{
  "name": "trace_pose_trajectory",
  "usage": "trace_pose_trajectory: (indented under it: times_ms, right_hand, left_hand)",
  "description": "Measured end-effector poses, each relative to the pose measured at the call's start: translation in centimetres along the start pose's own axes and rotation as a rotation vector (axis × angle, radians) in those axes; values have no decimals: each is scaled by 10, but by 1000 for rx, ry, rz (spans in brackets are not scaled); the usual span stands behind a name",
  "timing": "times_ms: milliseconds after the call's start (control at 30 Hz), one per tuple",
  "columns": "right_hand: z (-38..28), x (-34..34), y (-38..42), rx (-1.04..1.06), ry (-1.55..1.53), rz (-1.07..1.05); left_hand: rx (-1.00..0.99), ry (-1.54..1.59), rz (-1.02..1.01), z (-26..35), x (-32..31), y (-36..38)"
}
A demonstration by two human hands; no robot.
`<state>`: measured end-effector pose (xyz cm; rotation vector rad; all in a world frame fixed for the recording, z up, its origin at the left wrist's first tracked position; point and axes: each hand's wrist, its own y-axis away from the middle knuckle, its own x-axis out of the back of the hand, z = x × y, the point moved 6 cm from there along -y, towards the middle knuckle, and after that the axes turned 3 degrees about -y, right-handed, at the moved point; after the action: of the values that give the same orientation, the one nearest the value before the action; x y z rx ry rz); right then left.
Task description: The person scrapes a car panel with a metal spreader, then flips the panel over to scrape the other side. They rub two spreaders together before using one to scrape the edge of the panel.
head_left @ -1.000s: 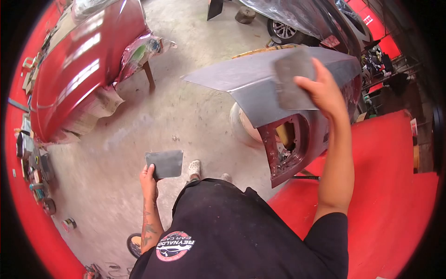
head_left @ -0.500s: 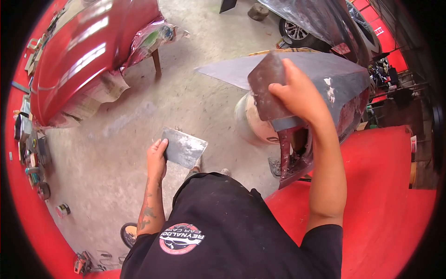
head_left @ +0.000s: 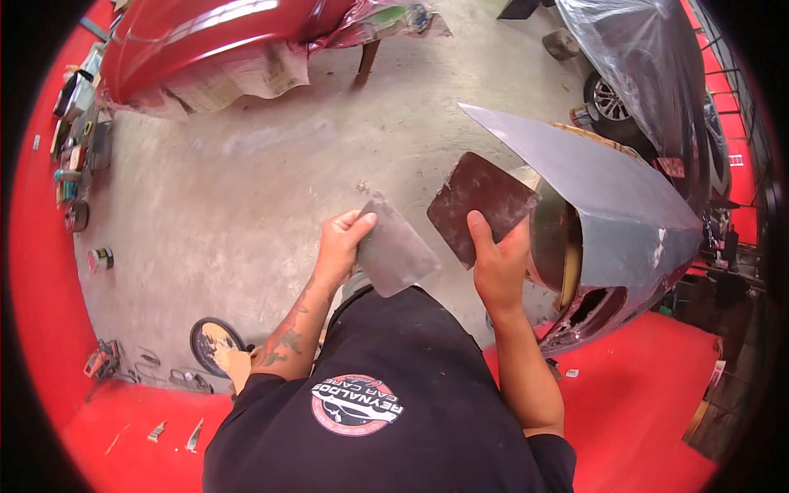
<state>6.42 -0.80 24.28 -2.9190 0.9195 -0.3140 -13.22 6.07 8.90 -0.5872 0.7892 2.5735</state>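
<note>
My left hand (head_left: 337,248) grips a flat grey putty spreader (head_left: 399,253) by its left edge, thumb on top. A pale smear covers part of its face. My right hand (head_left: 503,267) is closed on a dark brown putty spreader (head_left: 478,197), its thumb pressed on the near face and light residue along the edges. The two spreaders are held up side by side in front of my chest, a small gap between them. Right of my right hand is a grey-and-dark-red car body panel (head_left: 612,177), resting partly on a round bucket (head_left: 552,246).
A glossy red car panel (head_left: 222,41) with masking paper stands at the upper left. A plastic-covered car (head_left: 633,57) is at the upper right. On the floor are a black round pan (head_left: 200,349) with beige material and a small can (head_left: 100,260). Supplies line the left wall.
My right hand has come down and left, away from above the grey panel, bringing the brown spreader near the grey one. My left hand has moved right and slightly up. The view has shifted.
</note>
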Motion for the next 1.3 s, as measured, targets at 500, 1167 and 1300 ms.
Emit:
trace_pose_trajectory:
  times_ms: [500,1167,1300]
  right_hand:
    - [5,-5,15,-39,9,-175]
    - [36,-47,44,584,1011,-479]
    - [54,-30,14,377,973,-350]
  left_hand:
    - [-3,-2,31,5,15,-31]
    - [-234,-521,220,37,12,-18]
    - [-243,-563,237,32,18,-8]
